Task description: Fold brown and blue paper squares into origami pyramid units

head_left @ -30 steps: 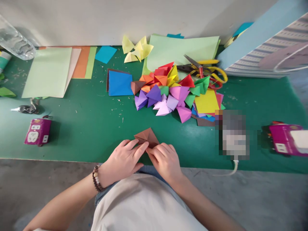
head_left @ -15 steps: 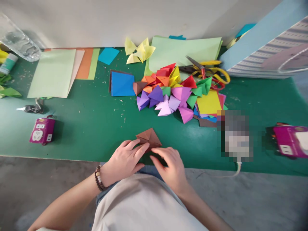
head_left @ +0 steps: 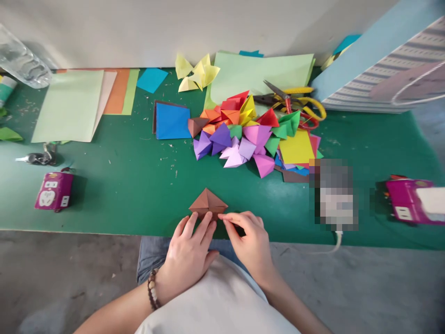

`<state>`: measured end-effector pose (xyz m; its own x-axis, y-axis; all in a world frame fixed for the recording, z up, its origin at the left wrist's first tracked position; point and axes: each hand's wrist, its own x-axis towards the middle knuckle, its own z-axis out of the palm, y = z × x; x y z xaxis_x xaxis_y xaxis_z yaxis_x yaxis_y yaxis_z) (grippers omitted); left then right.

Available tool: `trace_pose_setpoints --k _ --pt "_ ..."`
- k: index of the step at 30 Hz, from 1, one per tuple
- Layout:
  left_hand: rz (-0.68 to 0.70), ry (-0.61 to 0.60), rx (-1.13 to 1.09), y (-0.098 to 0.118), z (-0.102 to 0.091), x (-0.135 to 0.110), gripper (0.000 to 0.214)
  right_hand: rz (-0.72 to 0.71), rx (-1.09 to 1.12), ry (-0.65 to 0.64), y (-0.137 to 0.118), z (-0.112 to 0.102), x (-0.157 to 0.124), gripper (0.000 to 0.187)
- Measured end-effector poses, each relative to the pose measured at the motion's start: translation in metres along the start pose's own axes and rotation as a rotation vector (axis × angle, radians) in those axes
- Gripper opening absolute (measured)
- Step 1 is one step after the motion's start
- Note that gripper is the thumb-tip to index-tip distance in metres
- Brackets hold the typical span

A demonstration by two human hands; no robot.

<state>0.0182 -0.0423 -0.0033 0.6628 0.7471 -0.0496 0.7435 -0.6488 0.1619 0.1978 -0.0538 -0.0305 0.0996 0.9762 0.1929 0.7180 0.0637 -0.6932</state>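
The left hand (head_left: 186, 260) presses open-fingered, right hand (head_left: 246, 239) pinches a brown paper triangle (head_left: 207, 203); magenta box (head_left: 54, 191) label unreadable.

Left hand (head_left: 186, 262), right hand (head_left: 248, 243), brown origami (head_left: 207, 203)

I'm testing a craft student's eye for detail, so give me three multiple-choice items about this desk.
1. What colour is the paper between the left hand and right hand? A) brown B) purple C) yellow
2. What state is that paper in? A) a flat, unfolded sheet B) folded to a triangular point C) crumpled into a ball
3. Where do the yellow-handled scissors lie? A) on the floor B) between the hands C) behind the heap of origami pieces

A: the paper shows brown.
B: its creases meet at a peak.
C: the scissors lie beyond the heap, away from the hands.
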Motion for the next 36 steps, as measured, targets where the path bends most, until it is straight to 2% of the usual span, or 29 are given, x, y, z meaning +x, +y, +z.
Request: trace_pose_setpoints --k 12,18,23,29,32,36 --pt "0.011 0.006 0.018 -0.002 -0.004 0.003 0.05 0.064 -0.041 0.094 0.015 -0.004 0.016 0.009" --pt "0.011 0.003 0.011 -0.002 -0.004 0.003 0.051 0.03 0.036 0.125 0.013 -0.008 0.012 0.009" --pt "-0.005 -0.009 -0.005 -0.002 -0.002 0.003 0.051 -0.026 -0.023 0.026 0.007 -0.002 0.013 0.008" --pt "-0.013 -0.024 -0.046 -0.004 0.001 -0.001 0.053 0.012 -0.12 0.113 0.023 -0.008 0.02 0.011" --pt "-0.014 -0.018 -0.079 -0.005 0.004 -0.003 0.055 0.004 -0.14 0.084 0.025 -0.009 0.019 0.015" --pt "-0.031 0.039 -0.149 -0.004 0.004 -0.002 0.052 0.006 -0.107 0.019 0.015 0.001 0.016 0.02"
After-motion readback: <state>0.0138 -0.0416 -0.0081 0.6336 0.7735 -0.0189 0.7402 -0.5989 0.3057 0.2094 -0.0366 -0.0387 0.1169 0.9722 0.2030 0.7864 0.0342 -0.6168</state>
